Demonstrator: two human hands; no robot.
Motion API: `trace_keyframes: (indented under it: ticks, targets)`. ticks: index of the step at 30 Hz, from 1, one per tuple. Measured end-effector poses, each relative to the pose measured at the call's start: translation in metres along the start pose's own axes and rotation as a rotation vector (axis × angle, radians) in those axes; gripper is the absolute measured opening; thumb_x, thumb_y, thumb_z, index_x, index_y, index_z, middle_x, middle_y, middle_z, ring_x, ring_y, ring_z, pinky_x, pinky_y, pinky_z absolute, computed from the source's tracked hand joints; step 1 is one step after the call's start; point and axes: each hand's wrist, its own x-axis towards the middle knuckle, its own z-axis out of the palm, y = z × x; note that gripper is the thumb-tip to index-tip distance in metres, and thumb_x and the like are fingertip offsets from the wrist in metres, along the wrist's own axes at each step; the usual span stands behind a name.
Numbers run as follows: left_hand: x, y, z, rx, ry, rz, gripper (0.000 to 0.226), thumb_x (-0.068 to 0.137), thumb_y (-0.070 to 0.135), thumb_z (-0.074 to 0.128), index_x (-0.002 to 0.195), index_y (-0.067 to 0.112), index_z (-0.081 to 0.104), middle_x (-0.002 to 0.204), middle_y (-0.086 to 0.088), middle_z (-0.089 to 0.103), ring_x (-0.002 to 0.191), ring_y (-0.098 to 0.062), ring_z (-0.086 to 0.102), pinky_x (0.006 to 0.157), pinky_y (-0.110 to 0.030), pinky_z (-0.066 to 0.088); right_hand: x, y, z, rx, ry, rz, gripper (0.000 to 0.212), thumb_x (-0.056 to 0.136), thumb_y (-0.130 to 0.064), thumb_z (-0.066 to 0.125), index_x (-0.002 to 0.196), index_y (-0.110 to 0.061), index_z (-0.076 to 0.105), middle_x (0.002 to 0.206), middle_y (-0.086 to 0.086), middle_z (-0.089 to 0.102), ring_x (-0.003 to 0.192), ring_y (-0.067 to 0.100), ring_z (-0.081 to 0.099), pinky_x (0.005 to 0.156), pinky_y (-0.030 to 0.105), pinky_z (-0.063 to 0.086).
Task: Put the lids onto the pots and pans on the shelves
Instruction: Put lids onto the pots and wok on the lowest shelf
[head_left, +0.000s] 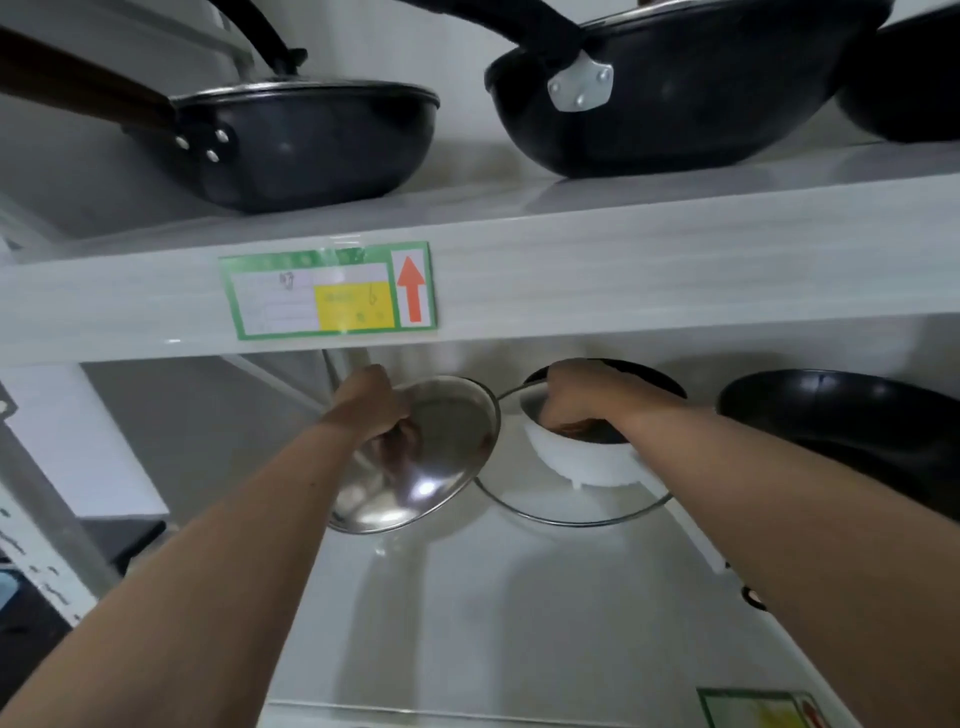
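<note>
Two hands' fingers clasp two lids: left hand steel lid, right hand glass lid.

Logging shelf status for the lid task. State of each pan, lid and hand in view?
left pan on upper shelf: lidded
middle wok on upper shelf: lidded
steel lid: tilted, held by the left hand
glass lid: gripped at its knob by the right hand, no pan under it
black pan on lower shelf: uncovered
</note>
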Motion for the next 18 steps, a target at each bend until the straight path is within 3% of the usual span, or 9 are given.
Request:
trace_keyframes:
  ticks: [5,9,11,18]
  targets:
    - [0.023,-0.017,0.030,-0.068,0.108,-0.136,0.044,0.079,0.008,0.064,0.118,-0.009,0.056,0.113,-0.028,0.066,0.106,-0.040,0.065,0.086,-0.040,0.053,0.027,0.039,0.013,0.010,0.178,0.057,0.036,0.086,-0.023,0.060,0.114,-0.002,0.056,0.112,0.017,0.064,0.104,0.034,0.061,0.086,0.036,0.048]
    - [0.034,-0.027,0.051,-0.042,0.136,-0.157,0.061,0.085,0.008,0.058,0.140,-0.007,0.034,0.121,-0.028,0.062,0.112,-0.042,0.061,0.093,-0.043,0.049,0.044,0.056,0.031,0.022,0.316,0.080,0.025,0.091,-0.016,0.054,0.112,-0.002,0.059,0.112,0.016,0.066,0.106,0.031,0.062,0.096,0.036,0.050]
    - [0.040,-0.032,0.059,-0.032,0.152,-0.170,0.060,0.088,0.010,0.055,0.141,-0.002,0.032,0.122,-0.027,0.062,0.113,-0.042,0.060,0.093,-0.044,0.048,0.056,0.062,0.041,0.054,0.359,0.106,0.026,0.093,-0.016,0.050,0.113,-0.004,0.059,0.117,0.016,0.064,0.111,0.031,0.059,0.097,0.037,0.047]
    - [0.051,-0.040,0.079,-0.058,0.209,-0.220,0.036,0.089,0.014,0.054,0.123,0.002,0.052,0.113,-0.024,0.067,0.106,-0.040,0.062,0.087,-0.042,0.050,0.076,0.065,0.056,0.158,0.472,0.167,0.028,0.097,-0.010,0.040,0.114,0.001,0.060,0.117,0.021,0.064,0.112,0.034,0.058,0.095,0.039,0.048]
